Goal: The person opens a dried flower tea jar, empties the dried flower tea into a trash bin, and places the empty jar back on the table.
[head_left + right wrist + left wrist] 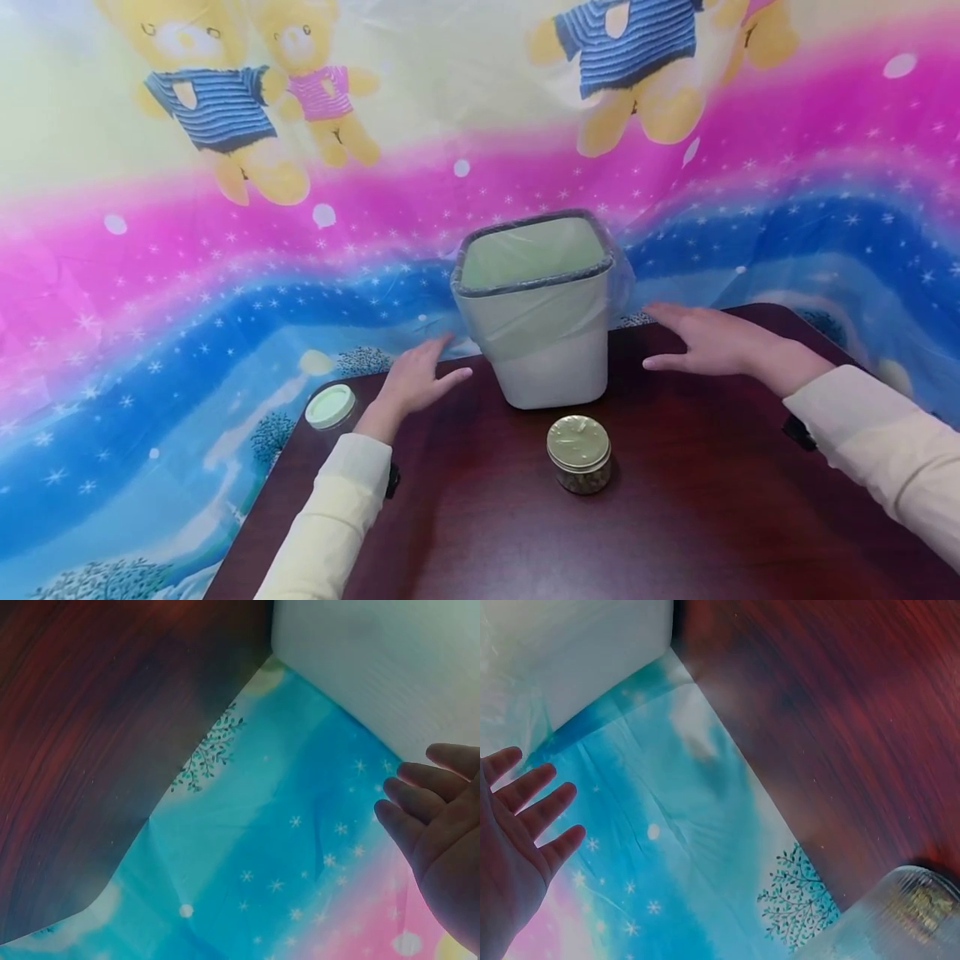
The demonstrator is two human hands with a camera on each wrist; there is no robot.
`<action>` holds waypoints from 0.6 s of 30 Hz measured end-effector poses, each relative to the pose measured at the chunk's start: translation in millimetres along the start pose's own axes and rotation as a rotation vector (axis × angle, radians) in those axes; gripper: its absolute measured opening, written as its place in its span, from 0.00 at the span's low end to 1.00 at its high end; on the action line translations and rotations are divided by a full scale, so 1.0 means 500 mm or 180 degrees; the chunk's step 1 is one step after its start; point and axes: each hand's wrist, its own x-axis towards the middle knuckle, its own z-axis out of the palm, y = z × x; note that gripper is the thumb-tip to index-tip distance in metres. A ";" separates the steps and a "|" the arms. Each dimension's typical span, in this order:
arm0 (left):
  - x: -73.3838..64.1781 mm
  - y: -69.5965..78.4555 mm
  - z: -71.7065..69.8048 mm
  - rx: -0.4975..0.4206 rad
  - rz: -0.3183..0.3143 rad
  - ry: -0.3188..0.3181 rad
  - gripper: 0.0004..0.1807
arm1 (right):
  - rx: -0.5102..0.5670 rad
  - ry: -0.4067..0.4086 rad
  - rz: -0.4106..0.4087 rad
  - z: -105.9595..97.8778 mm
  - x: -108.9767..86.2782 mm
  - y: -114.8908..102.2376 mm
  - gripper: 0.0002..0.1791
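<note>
A white trash can (555, 350) with a clear plastic bag folded over its dark rim stands upright at the table's far edge. My left hand (416, 379) is held to its left, fingers extended and thumb apart, with a gap to the can. On the other side, my right hand (712, 342) faces the can with fingers straight, also apart from it. Both palms are bare in the wrist views, where the left hand (517, 832) and right hand (442, 817) appear beside the can's white wall. In front of the can sits a round clear jar (581, 458) with a gold lid and dark contents.
A second clear jar (330, 408) with a pale green lid stands at the table's left edge, near my left wrist. The dark wooden table (480, 533) has a glossy top. A printed cloth (390, 217) with teddy bears and snowflakes hangs behind and around it.
</note>
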 end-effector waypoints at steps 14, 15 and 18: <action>-0.006 0.028 0.027 -0.0088 0.0211 0.0026 0.43 | 0.0038 0.0072 -0.0269 0.050 -0.009 -0.030 0.55; -0.006 0.031 0.028 -0.0098 0.0218 0.0020 0.43 | 0.0060 0.0063 -0.0277 0.054 -0.010 -0.032 0.55; -0.008 0.037 0.033 -0.0123 0.0218 -0.0005 0.42 | 0.0114 0.0052 -0.0316 0.065 -0.011 -0.040 0.53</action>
